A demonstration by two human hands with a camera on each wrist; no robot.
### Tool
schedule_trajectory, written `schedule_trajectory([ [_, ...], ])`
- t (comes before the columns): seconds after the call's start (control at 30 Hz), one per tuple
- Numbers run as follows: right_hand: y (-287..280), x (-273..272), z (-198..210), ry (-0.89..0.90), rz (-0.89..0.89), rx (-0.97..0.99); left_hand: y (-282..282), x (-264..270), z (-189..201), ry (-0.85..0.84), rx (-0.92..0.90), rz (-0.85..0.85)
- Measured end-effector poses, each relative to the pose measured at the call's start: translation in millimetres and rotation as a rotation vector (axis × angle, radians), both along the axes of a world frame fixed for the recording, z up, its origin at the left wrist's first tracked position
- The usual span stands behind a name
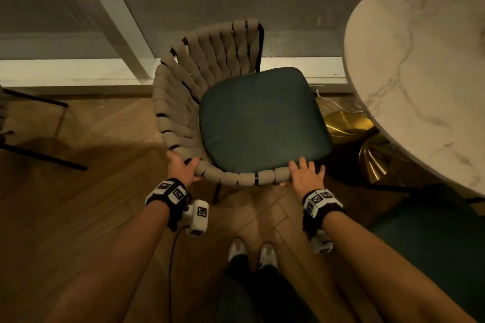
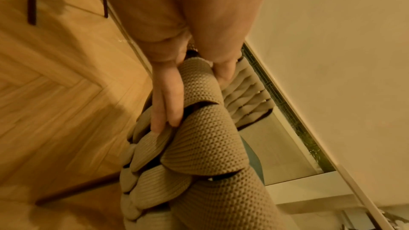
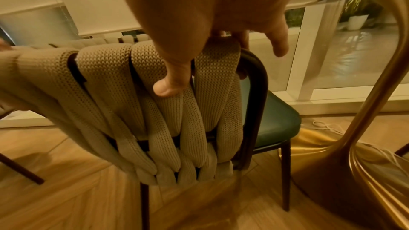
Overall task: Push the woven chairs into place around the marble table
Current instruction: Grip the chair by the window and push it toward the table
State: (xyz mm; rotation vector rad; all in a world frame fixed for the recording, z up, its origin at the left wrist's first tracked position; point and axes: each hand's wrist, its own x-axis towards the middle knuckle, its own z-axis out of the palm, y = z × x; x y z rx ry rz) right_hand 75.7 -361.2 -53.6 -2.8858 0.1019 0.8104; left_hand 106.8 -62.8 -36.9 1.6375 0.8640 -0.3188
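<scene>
Here the woven chair, its knitted beige bands wound on a dark frame around a green cushion, is gripped at its curved rim by the left hand and right hand, fingers curled, beside the round marble tabletop.

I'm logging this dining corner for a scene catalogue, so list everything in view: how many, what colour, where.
woven chair: one, beige woven back, dark frame, centre, left of the table, gripped at its top rail
seat cushion: one, dark green, on that chair
marble table: one, white with grey veins, round, right
table base: one, gold, under the table
second chair: one, dark green seat, lower right, partly seen
third chair legs: dark, left edge
cable: one, white, on the floor by the base
floor: brown herringbone wood
shoes: two, white, bottom centre
left hand: grips the rail
right hand: grips the rail's right end
</scene>
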Motion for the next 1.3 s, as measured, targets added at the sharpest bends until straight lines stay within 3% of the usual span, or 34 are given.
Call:
schedule_trajectory([
  [0.2,33,-3,1,0.073,-0.063,0.090,28,42,-2,-0.031,0.172,-0.143],
  [0.37,33,7,1,0.078,-0.105,0.085,26,64,-15,-0.073,0.155,-0.158],
  [0.57,13,12,4,0.046,-0.131,0.065,-2,64,10,-0.057,0.120,-0.200],
  [0.73,1,-9,10,-0.123,-0.139,0.103,-33,64,20,0.139,0.539,-0.327],
  [0.8,-10,-31,12,-0.174,-0.168,0.124,-64,57,22,0.141,0.682,-0.439],
  [0.93,-54,-99,12,-0.142,-0.354,0.142,-141,25,18,-0.095,0.804,-0.816],
  [1.17,-176,-263,49,-0.222,-0.819,0.071,-281,-69,11,-0.392,0.734,-1.398],
  [1.3,-259,-381,69,-0.268,-1.058,-0.067,-360,-148,7,-0.469,0.568,-1.665],
])
